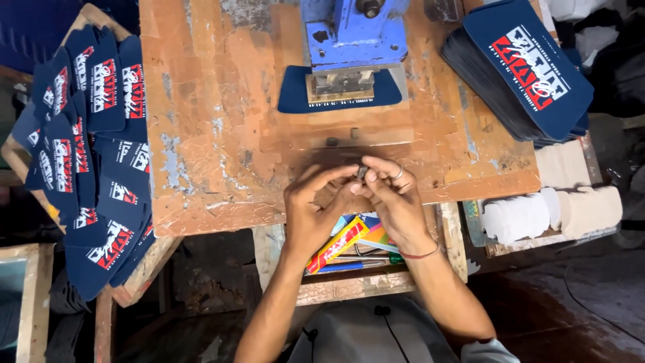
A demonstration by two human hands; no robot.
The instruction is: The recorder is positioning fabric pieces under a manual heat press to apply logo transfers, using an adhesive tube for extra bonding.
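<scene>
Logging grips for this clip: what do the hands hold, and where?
A small dark piece, pinched between the fingertips of the left hand and right hand; which part is unclear.

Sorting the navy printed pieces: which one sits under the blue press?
The single navy piece at top centre, lying flat under the blue press. The others sit in a neat stack right and a loose heap left.

The tabletop (pixel 222 114) is worn orange-brown with grey scuffs. The press (pixel 353 30) is blue, over a navy piece (pixel 295 94). Both stacks, left (pixel 94 161) and right (pixel 524 67), are navy with red-and-white print. The rolls (pixel 551 212) are white and cream. A tube (pixel 336 245) is red and yellow.
</scene>
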